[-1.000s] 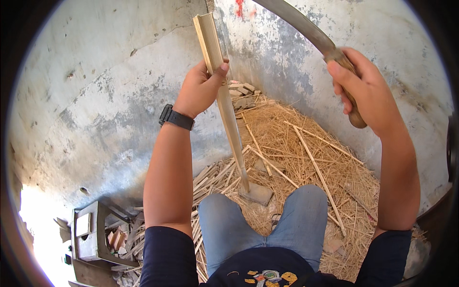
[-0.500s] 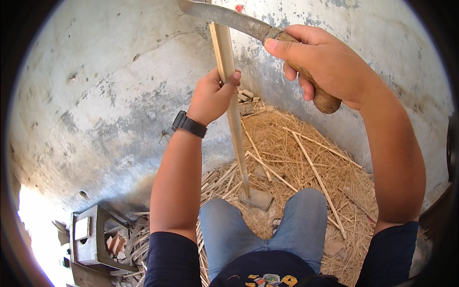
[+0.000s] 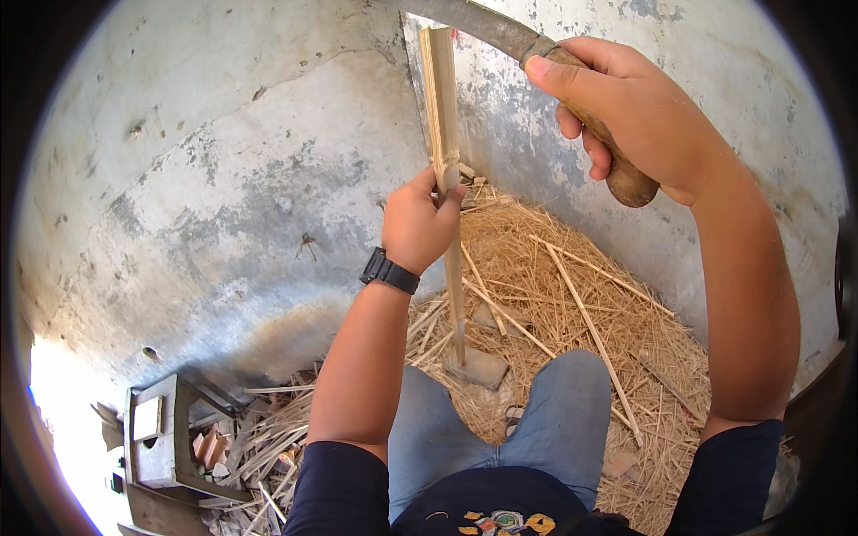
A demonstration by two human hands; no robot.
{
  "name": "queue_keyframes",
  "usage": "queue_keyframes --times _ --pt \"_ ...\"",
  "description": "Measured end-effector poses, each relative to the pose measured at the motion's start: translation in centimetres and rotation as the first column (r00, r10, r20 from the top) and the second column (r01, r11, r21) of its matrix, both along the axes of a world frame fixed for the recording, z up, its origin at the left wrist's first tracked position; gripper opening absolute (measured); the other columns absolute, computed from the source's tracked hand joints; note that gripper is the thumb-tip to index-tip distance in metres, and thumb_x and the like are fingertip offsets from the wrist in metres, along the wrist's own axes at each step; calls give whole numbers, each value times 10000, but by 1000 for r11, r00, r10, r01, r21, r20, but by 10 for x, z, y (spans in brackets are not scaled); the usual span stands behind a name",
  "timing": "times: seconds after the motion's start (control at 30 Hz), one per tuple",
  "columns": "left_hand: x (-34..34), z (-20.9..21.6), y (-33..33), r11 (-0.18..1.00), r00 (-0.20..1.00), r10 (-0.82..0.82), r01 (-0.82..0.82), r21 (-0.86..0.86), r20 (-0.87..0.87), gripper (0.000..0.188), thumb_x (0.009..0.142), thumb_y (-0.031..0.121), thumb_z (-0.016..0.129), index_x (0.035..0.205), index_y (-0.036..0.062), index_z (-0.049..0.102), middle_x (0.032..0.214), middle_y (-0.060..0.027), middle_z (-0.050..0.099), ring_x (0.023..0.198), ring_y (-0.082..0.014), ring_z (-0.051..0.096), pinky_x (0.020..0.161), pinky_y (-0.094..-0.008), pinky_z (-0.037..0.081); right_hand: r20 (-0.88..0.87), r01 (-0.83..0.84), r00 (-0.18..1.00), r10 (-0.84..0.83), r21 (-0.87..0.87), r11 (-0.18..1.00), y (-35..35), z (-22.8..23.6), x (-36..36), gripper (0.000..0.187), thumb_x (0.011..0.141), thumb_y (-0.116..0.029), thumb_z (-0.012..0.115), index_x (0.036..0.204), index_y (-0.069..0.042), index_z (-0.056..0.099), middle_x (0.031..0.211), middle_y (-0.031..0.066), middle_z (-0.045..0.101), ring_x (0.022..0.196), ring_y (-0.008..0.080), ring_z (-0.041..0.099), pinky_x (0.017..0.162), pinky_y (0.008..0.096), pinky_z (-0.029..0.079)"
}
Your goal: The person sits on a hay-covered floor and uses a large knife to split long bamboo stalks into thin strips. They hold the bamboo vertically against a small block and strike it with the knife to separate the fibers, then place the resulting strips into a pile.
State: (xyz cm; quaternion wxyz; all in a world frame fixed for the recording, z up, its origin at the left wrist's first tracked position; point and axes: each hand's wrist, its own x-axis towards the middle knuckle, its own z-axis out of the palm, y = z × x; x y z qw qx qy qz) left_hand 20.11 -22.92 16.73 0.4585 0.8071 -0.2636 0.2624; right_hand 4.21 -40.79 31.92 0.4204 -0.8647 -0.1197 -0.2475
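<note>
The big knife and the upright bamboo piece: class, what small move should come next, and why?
Probably bring the knife down lightly onto the top of the bamboo piece: the right hand holds the blade near that end, the left hand grips well below it, and the foot appears braced on the block.

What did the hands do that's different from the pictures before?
The left grip moved right and lower down the wooden strip, whose top swung right too. The right grip went left and up, bringing the big knife across near the strip's top. Nothing was let go or newly grabbed. The strip's foot stayed at the block, and the pile of shavings looks the same.
</note>
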Motion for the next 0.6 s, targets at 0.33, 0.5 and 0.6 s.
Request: queue_keyframes --times 0.33,0.5,0.6 --pt "-3 -13 -1 998 995 52 -49 -30 90 227 905 232 674 1005 28 686 772 -171 708 688 -317 698 638 -406 531 -40 14 999 -17 -72 997 -7 0 5 406 955 -469 623 1040 -73 599 731 -24 531 485 33 474 446 202 384" --pt "-2 -26 -11 998 998 13 -10 54 -55 232 906 242 668 972 22 694 762 -178 707 690 -324 700 641 -407 533 -340 137 930 -140 -32 990 4 26 -30 315 1019 -337 524 1033 -23 537 642 14 501 419 70 383 371 226 297" --pt "-3 -23 -10 998 999 21 -19 60 -36 225 906 245 666 972 33 700 730 -164 696 662 -322 683 621 -403 521 -385 120 919 -88 61 991 7 32 -40 274 1036 -286 498 1012 -13 517 617 17 493 417 73 373 356 237 283"
